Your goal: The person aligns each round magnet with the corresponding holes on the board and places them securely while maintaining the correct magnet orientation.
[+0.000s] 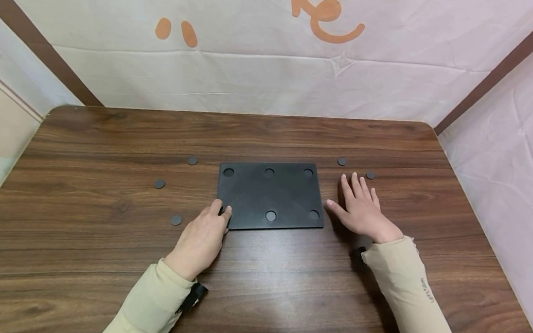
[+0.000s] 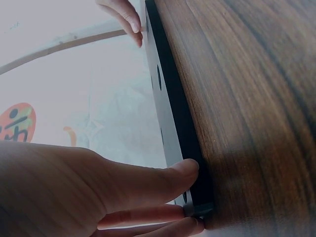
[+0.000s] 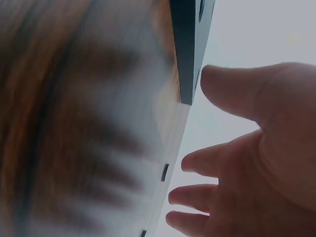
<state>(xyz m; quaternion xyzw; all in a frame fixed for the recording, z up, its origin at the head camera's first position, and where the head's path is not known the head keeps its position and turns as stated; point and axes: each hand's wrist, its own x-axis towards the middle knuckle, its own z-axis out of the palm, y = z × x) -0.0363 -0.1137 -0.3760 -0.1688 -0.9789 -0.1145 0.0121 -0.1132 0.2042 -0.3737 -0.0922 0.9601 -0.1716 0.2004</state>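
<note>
A thin black rectangular board (image 1: 269, 195) with several round recesses lies flat on the table. My left hand (image 1: 200, 242) grips its near left corner; in the left wrist view the thumb (image 2: 185, 170) presses on the side edge and the other fingers bend around the corner. My right hand (image 1: 361, 212) is spread just off the board's right side, fingers extended and holding nothing. Beyond its fingertips lie two small dark discs, one farther back (image 1: 341, 161) and one to the right (image 1: 370, 175). Whatever lies under the right palm is hidden.
Left of the board, three more small discs rest on the wooden table (image 1: 79, 256): one at the back (image 1: 192, 161), one farther left (image 1: 159, 184) and one nearer (image 1: 176, 220). A pale printed cloth (image 1: 263, 83) hangs behind the table's back edge.
</note>
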